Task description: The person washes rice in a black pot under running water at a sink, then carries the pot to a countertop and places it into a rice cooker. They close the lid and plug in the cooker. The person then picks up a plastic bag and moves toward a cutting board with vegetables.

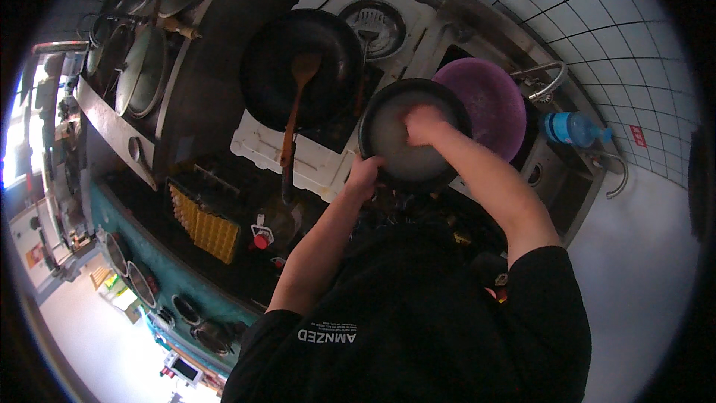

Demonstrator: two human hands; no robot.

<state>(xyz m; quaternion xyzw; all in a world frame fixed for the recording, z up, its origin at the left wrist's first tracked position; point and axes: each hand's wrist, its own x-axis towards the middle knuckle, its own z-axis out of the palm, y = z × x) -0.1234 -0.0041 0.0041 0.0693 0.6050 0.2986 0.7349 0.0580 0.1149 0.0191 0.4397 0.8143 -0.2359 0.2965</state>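
A round dark pot (391, 165) of cloudy, whitish liquid is before me. My left hand (366, 174) holds its rim at the lower left. My right hand (423, 125) reaches into the pot, its fingers partly hidden in the liquid; whether they grip anything cannot be seen. A large purple plastic basin (495, 106) stands close behind the pot on the right, partly overlapped by it. To the left of the pot is a big black wok (268, 73) with a wooden spatula (304, 70) lying across it.
A slotted metal turner (369, 35) rests in a smaller pan (395, 47) at the back. A curved faucet (551, 87), a blue-tinted plastic bottle (570, 129) and a steel sink (565, 184) are at the right. A yellow egg tray (204, 224) and a red-capped bottle (261, 240) lie at the left.
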